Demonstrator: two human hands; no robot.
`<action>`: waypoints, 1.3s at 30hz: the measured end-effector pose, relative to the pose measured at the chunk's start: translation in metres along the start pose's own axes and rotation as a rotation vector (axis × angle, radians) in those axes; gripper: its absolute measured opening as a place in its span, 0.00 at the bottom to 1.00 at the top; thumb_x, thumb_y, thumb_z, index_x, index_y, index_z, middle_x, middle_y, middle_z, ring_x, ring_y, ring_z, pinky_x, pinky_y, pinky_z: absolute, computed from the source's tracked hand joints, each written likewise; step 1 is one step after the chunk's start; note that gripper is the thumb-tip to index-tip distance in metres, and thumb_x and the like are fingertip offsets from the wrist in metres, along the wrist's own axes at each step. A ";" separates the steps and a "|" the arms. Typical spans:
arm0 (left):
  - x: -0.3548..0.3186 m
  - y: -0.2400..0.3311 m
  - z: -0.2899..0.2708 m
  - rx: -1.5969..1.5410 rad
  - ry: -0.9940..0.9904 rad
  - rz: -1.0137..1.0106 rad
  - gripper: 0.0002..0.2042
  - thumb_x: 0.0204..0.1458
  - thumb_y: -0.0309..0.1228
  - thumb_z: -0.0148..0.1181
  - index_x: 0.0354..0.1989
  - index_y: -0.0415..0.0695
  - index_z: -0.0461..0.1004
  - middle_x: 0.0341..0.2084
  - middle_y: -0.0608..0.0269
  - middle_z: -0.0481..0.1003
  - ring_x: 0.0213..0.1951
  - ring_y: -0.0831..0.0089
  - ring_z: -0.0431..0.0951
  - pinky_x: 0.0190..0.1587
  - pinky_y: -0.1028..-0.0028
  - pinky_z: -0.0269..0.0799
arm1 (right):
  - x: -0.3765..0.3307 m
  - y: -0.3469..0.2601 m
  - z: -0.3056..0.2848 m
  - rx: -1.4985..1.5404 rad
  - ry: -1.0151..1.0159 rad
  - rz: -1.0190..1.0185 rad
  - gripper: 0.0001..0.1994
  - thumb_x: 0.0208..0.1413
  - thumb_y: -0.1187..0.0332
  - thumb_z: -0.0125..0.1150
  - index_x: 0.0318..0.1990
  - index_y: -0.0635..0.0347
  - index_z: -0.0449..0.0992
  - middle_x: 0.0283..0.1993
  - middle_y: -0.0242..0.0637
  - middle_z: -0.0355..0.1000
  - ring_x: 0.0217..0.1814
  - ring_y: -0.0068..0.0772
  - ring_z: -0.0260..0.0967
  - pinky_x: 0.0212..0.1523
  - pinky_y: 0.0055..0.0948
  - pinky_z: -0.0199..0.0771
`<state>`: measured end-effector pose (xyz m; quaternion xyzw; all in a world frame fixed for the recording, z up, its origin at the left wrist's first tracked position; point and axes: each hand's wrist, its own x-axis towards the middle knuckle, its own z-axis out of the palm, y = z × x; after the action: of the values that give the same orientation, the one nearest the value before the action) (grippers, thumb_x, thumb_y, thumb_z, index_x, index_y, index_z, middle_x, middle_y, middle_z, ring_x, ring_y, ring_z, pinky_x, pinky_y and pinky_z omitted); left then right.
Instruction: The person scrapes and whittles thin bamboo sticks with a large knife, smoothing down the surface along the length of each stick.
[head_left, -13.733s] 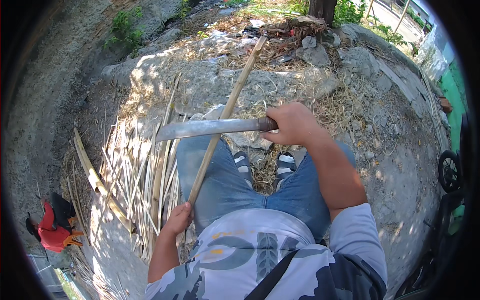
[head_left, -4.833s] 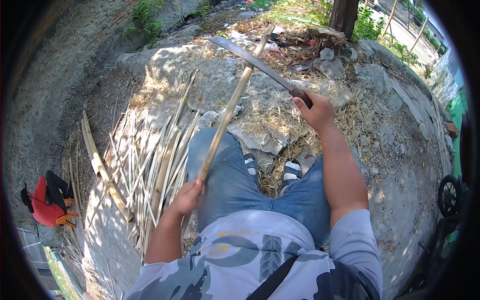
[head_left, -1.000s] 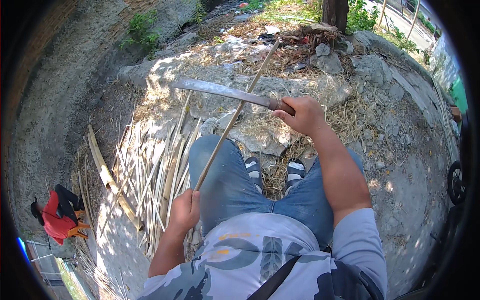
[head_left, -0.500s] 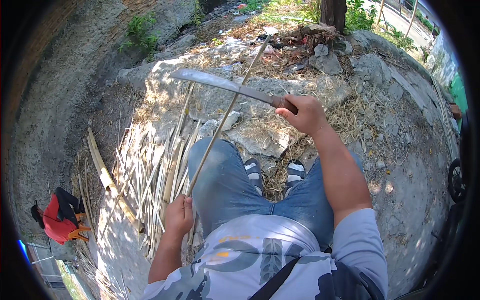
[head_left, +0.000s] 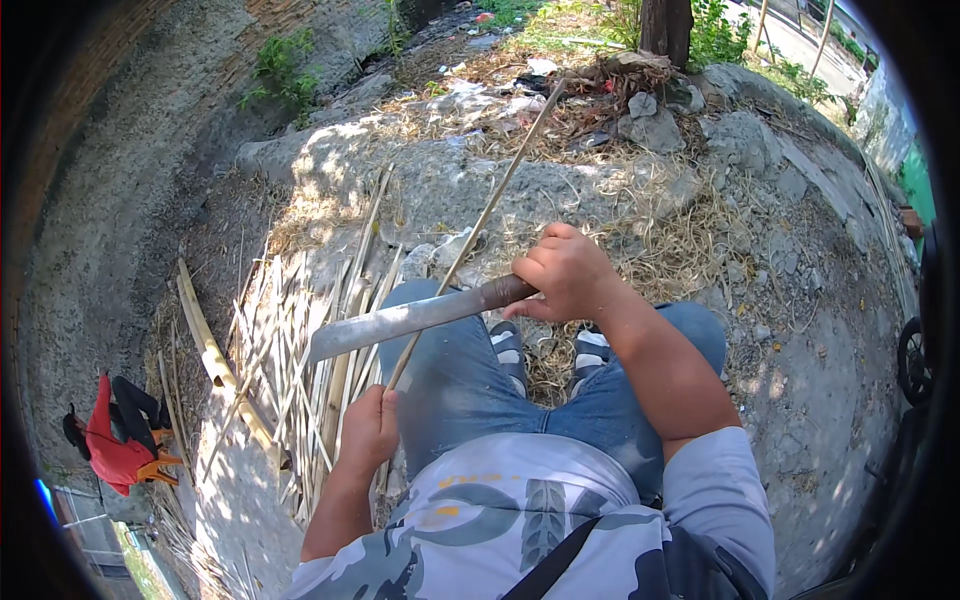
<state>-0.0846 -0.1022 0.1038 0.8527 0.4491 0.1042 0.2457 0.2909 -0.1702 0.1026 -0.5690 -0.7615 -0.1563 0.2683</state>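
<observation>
My left hand (head_left: 370, 428) is closed around the lower end of a long, thin bamboo strip (head_left: 492, 203), which slants up and away to the right. In my right hand (head_left: 568, 272) is the dark handle of a machete (head_left: 398, 320), its broad metal blade pointing left. The blade lies across the strip a short way above my left fist, over my left knee. Whether the edge bites into the strip is too fine to tell.
Many split bamboo strips (head_left: 318, 345) lie in a pile at my left, beside a thicker bamboo pole (head_left: 205, 345). Dry shavings and rubble (head_left: 650, 215) cover the ground ahead. A person in red (head_left: 112, 440) sits on an orange chair at far left. A tree trunk (head_left: 666, 30) stands ahead.
My right hand has drawn the machete down along the strip, from its middle to near my left hand. The strip's far end has tilted slightly right; my left hand has barely moved.
</observation>
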 end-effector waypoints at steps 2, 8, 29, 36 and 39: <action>-0.009 -0.020 -0.006 0.015 -0.011 -0.012 0.18 0.67 0.41 0.48 0.31 0.38 0.70 0.20 0.42 0.71 0.27 0.39 0.73 0.30 0.51 0.66 | -0.015 0.030 -0.005 0.005 0.004 0.208 0.27 0.50 0.36 0.65 0.30 0.54 0.77 0.22 0.36 0.72 0.29 0.43 0.74 0.45 0.38 0.71; -0.015 -0.031 -0.017 0.102 -0.019 -0.013 0.19 0.66 0.41 0.49 0.28 0.39 0.69 0.21 0.41 0.72 0.28 0.37 0.73 0.30 0.50 0.66 | -0.032 0.066 -0.021 -0.124 -0.049 0.763 0.30 0.54 0.33 0.59 0.28 0.55 0.76 0.27 0.39 0.77 0.31 0.48 0.77 0.35 0.50 0.74; -0.029 -0.063 -0.041 0.042 -0.074 -0.056 0.19 0.66 0.41 0.51 0.29 0.37 0.70 0.21 0.41 0.72 0.25 0.39 0.71 0.29 0.54 0.66 | -0.035 0.067 -0.020 -0.177 -0.087 0.908 0.27 0.56 0.36 0.60 0.32 0.54 0.77 0.27 0.43 0.76 0.33 0.52 0.77 0.34 0.51 0.72; -0.013 -0.057 -0.015 -0.032 -0.057 0.004 0.19 0.67 0.41 0.50 0.28 0.37 0.70 0.19 0.42 0.71 0.25 0.41 0.72 0.29 0.55 0.66 | -0.010 0.014 0.005 -0.019 -0.020 0.213 0.25 0.52 0.38 0.65 0.30 0.53 0.76 0.23 0.37 0.72 0.27 0.46 0.72 0.43 0.40 0.71; -0.018 -0.067 -0.023 -0.073 -0.059 -0.002 0.20 0.67 0.42 0.51 0.27 0.37 0.69 0.18 0.44 0.69 0.22 0.45 0.69 0.27 0.57 0.65 | -0.008 0.017 -0.003 -0.006 0.102 0.036 0.25 0.51 0.39 0.66 0.29 0.53 0.75 0.21 0.34 0.70 0.26 0.44 0.69 0.43 0.38 0.70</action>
<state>-0.1518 -0.0782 0.0897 0.8455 0.4383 0.0953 0.2899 0.3091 -0.1724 0.0990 -0.5746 -0.7361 -0.1826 0.3075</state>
